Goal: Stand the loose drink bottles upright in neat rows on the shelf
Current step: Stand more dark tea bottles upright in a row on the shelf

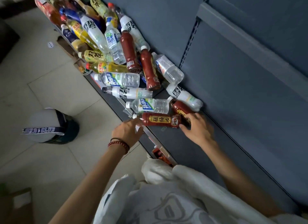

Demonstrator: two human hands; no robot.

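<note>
Bottles [116, 60] lie heaped on the shelf [183, 145], a red bottle [160, 121] sideways between the left hand [127, 132], fingers spread at its neck, and the right hand [198, 128], curled at its base, grip unclear.

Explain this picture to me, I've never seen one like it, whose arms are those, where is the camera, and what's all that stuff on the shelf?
There is no machine here. One camera sits on a person's head and looks down, so the two bare arms are that person's own. The left hand, with a bead bracelet at the wrist, and the right hand reach to the two ends of a dark red bottle lying on its side on the dark grey shelf. Whether either hand grips it yet is hard to tell. Beyond it lies a jumbled pile of drink bottles, clear, white, yellow and red, lying every which way. The pale tiled floor is at the left.
</note>
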